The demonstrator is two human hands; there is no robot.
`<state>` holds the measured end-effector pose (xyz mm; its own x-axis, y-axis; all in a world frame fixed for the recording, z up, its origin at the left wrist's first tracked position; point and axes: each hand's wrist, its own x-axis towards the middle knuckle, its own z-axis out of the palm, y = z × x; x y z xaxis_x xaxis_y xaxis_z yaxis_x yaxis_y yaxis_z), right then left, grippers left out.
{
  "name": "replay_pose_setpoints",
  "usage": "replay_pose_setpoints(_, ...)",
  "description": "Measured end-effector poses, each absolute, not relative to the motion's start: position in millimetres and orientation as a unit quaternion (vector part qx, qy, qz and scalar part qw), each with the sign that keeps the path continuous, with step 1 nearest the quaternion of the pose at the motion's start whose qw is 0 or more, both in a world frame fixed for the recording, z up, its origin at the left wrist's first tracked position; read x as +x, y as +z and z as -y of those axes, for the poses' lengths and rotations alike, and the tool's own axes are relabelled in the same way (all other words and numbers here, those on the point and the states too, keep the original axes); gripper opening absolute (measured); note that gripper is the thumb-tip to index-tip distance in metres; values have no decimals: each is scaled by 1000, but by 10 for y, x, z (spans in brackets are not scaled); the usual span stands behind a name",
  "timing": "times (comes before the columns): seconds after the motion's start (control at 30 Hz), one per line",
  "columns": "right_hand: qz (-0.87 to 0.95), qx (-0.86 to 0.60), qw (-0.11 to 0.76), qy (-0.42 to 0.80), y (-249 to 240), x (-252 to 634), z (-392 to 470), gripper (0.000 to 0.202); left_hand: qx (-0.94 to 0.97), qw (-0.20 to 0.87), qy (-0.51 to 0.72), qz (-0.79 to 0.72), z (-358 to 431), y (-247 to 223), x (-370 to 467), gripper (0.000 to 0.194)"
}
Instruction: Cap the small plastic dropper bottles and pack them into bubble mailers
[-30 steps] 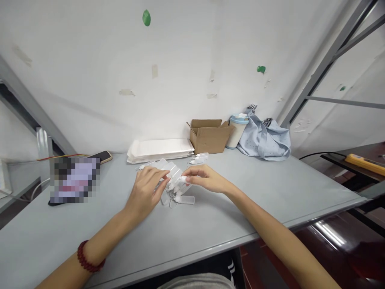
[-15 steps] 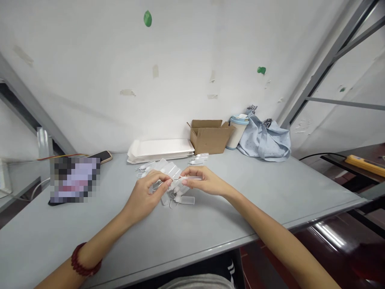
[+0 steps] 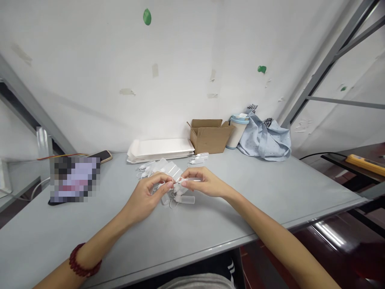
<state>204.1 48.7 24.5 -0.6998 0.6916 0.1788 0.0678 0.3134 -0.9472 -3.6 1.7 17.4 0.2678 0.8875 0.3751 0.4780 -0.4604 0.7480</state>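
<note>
"On the grey counter [image 3: 150,241], just in front of the white flat stack [image 3: 162,149], there's a loose pile of clear plastic pieces [image 3: 162,165] with white ends and skinny loops. Anyone got a read on how these handle?"

"Light as anything, I'd guess. The clear bodies look smooth and fairly stiff, so probably a bit slippery side-on. The cords look soft and floppy – that's the bit that'll snag on its neighbours"

"Where's the one being held, and what are the fingers doing?"

"Just above the near side of the pile, between both hands. Right hand [image 3: 207,182] has its fingers in a narrow pinch on the white end of the held piece [image 3: 180,181], clear body pointing back under the palm. Left hand [image 3: 147,196] is pinched narrow too, on what looks like its thin white cord [image 3: 176,181] – too small to swear to, and I can't tell how tight"

"So white end over clear body?"

"Yeah, imo. More to grip there, and less chance of it rolling. I'd go easy on the cord, a hard tug might stress it where it joins. See the piece at the near edge [image 3: 188,199]? Its body sticks out sideways, so the white end looks like a decent grab, just mind the loop beside it"
</note>
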Motion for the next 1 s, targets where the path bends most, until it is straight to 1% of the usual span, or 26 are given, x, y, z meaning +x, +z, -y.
replay_pose_setpoints(0.13, 758, -261, 289, 523, 253, 2043, -475, 19, 758, 263, 413, -431, -18, 190, -39, 23)
replay_pose_setpoints(0.27, 763, -257, 292, 517, 265, 2042, -468, 20, 771, 247, 409, -421, -9, 190, -36, 22)
replay_pose_setpoints(0.37, 782, -257, 290, 488, 272, 2046, -461, 19, 793, 180, 409, -413, 0, 152, -23, 18)
replay_pose_setpoints(0.5, 814, -271, 255, 445, 255, 2047, -461, 18, 834, 74, 403, -370, 15, 78, 8, 14)
replay_pose_setpoints(0.87, 801, -232, 251, 492, 162, 2033, -478, 21, 846, 3, 416, -333, 88, -33, 101, 16)
replay_pose_setpoints(1.0, 803, -234, 260, 483, 143, 2008, -489, 20, 855, -57, 394, -332, 54, -20, 95, 17)
